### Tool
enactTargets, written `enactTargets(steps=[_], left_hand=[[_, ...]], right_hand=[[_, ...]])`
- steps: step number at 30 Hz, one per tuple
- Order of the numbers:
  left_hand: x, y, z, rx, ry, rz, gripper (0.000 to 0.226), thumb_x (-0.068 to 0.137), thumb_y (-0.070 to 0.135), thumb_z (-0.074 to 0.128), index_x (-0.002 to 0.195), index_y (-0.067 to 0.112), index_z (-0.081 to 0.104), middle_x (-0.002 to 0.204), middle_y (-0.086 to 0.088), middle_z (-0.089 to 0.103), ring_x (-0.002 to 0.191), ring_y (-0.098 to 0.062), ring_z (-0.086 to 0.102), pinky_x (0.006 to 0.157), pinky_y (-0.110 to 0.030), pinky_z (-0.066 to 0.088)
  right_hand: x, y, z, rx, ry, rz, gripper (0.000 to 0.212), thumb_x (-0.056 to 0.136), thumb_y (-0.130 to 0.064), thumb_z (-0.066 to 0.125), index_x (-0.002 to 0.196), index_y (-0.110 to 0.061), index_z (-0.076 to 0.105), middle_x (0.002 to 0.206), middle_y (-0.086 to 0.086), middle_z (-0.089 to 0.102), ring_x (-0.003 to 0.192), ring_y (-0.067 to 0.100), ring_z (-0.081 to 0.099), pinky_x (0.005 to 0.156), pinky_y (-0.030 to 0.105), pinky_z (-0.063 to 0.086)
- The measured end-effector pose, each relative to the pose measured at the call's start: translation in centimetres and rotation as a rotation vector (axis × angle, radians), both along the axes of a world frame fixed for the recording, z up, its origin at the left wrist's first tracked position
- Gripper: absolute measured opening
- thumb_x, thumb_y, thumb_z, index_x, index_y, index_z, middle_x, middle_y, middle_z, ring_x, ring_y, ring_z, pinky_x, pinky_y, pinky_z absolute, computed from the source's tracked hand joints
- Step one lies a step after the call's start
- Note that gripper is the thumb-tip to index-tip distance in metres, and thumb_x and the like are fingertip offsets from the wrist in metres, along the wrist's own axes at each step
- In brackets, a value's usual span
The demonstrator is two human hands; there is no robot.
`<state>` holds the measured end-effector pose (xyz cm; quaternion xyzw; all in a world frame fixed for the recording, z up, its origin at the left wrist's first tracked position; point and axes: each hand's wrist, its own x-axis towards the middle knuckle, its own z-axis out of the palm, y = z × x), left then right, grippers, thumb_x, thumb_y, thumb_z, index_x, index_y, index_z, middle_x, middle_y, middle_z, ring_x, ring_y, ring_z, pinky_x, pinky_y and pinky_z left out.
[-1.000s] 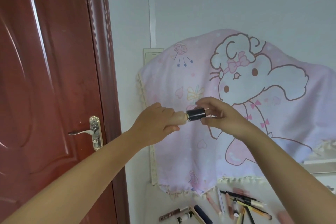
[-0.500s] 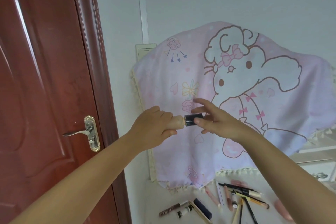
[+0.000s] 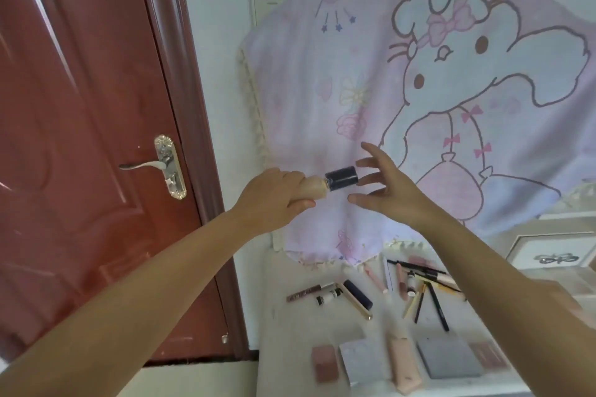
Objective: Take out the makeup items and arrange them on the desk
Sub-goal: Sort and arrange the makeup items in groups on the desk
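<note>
The left hand (image 3: 274, 196) is wrapped around a beige bottle (image 3: 314, 187), its fingers (image 3: 301, 203) curled tight on the body so that only the shoulder and the dark cap (image 3: 341, 178) stick out to the right. The bottle is held level in the air, cap pointing at the right hand (image 3: 390, 193).

The right hand is spread, its fingers (image 3: 371, 162) straight and parted, holding nothing. Its fingertips stand just beside the cap, one above it, one level with its end, and the thumb below; whether any of them touches the cap cannot be told.

Behind both hands hangs a pink cloth (image 3: 419, 90) printed with a cartoon animal, draped down to the back of the counter (image 3: 283, 325). Left of the left hand is a red-brown door (image 3: 80, 138) with a metal handle (image 3: 151, 165).

Well below the fingers, on the white counter, makeup lies spread out. Under the bottle is a brown tube (image 3: 304, 292), a small white bottle (image 3: 329, 296) and a dark stick (image 3: 358, 293) beside a gold one. Below the right hand is a loose pile of pencils (image 3: 432, 296) and pink tubes (image 3: 375, 277), partly hidden by the right forearm. Nearer the viewer are a pink compact (image 3: 325, 362), a pale square palette (image 3: 362, 361), a beige tube (image 3: 403, 367) and a grey palette (image 3: 451, 361), all blurred. At the far right stands a white box (image 3: 554, 251) with a bow on it.
</note>
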<state>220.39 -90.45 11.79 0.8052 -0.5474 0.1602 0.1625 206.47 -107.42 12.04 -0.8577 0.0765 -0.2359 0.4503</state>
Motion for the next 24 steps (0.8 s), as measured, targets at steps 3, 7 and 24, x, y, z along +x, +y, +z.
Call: enactTargets(steps=[3, 7, 24], left_hand=[[0.0, 0.9, -5.3, 0.017, 0.319, 0.068, 0.035, 0.088, 0.037, 0.053, 0.108, 0.008, 0.051, 0.088, 0.001, 0.054, 0.078, -0.016, 0.049, 0.061, -0.022, 0.026], [-0.5, 1.6, -13.0, 0.093, 0.735, 0.118, 0.032, 0.088, 0.028, 0.055, 0.109, 0.005, 0.049, 0.093, -0.003, 0.055, 0.081, -0.017, 0.051, 0.066, -0.024, 0.036], [-4.3, 2.6, -30.9, -0.068, 1.316, 0.296, 0.030, 0.076, 0.013, 0.070, 0.088, 0.028, 0.046, 0.089, 0.019, 0.054, 0.083, 0.008, 0.051, 0.064, 0.004, 0.038]], right_hand=[[0.4, -0.1, -7.0, 0.008, 0.148, -0.157, 0.060, 0.085, -0.023, 0.059, 0.137, -0.021, 0.029, 0.119, 0.002, 0.046, 0.091, 0.013, 0.052, 0.069, 0.010, 0.045], [0.0, 0.6, -17.6, -0.190, 0.509, -0.219, 0.051, 0.090, -0.026, 0.051, 0.135, -0.009, 0.034, 0.129, 0.011, 0.048, 0.115, 0.026, 0.049, 0.093, 0.029, 0.036], [-3.6, 5.5, -33.0, -0.618, 0.927, 0.036, 0.077, 0.086, -0.052, 0.045, 0.144, -0.018, 0.009, 0.154, 0.002, 0.005, 0.142, 0.022, -0.002, 0.112, 0.049, 0.000]])
